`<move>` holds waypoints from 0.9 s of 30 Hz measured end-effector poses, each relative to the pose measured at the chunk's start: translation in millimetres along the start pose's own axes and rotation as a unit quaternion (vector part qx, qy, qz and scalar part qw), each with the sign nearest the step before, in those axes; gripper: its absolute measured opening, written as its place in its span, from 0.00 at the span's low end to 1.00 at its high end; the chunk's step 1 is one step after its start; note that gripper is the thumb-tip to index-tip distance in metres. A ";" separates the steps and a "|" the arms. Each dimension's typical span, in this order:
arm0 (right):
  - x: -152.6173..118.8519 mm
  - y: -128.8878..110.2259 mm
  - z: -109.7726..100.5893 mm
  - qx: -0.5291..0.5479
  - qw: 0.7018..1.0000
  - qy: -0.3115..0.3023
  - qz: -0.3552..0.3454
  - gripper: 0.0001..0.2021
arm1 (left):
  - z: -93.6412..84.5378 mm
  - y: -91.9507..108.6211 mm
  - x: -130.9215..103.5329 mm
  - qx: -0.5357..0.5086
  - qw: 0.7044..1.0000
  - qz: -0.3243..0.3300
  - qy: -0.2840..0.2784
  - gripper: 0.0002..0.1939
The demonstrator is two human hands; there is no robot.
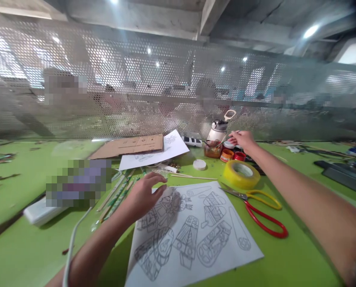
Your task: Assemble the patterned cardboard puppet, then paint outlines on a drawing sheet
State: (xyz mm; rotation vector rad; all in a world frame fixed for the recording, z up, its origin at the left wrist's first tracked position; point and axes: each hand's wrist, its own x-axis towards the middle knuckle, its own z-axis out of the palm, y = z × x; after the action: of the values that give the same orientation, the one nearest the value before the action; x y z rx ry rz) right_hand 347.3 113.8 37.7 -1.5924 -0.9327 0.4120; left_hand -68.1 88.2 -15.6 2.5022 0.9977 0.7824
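Observation:
My left hand [148,193] hovers over the upper left of a white sheet of paper [225,247] printed with line drawings of several shapes. Its thumb and fingers are apart, and nothing is in them. My right hand [242,140] is stretched out above the small paint jars, beside the white bottle [218,131]. Its fingers are loosely bent, with no held thing visible. Below it stand an orange paint jar [227,155] and a red paint jar [239,156]. A clear cup [212,150] of brownish liquid with thin sticks, perhaps brushes, stands just left of them.
Yellow tape [242,174] and red-and-yellow-handled scissors [266,219] lie right of the sheet. Cardboard [130,145] overlaps another printed sheet [174,147] behind. Green-striped sticks [118,197], a white cable [76,239] and a white power strip [43,211] lie left. A perforated screen [136,99] borders the back.

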 end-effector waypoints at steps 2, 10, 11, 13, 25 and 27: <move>-5.1 0.4 -5.8 -0.008 1.000 -0.015 0.004 0.14 | 0.1 -0.2 -0.4 0.000 1.000 0.003 0.004 0.11; 0.8 -11.8 -31.9 -0.055 0.997 -0.045 0.015 0.13 | -1.5 0.5 -0.2 0.004 1.000 0.009 0.010 0.11; 1.8 -15.7 -33.3 -0.056 0.997 -0.043 0.013 0.13 | -2.0 0.5 0.1 0.005 1.000 0.012 0.012 0.11; 2.3 -21.3 -31.9 -0.051 0.998 -0.041 0.009 0.14 | -3.1 0.1 0.5 0.007 1.000 0.018 0.019 0.11; -5.9 -19.8 -39.4 -0.065 0.996 -0.060 0.026 0.11 | -3.6 -4.6 1.2 0.016 1.000 0.004 0.021 0.12; -6.9 -22.3 -37.9 -0.062 0.996 -0.055 0.018 0.10 | -3.0 -4.9 1.4 0.012 1.000 0.011 0.022 0.11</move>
State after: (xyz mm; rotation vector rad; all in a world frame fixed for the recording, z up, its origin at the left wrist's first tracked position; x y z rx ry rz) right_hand 362.3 83.6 66.7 -1.7157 -1.0313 0.4798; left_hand -71.7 92.9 -15.0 2.5312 1.0019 0.8411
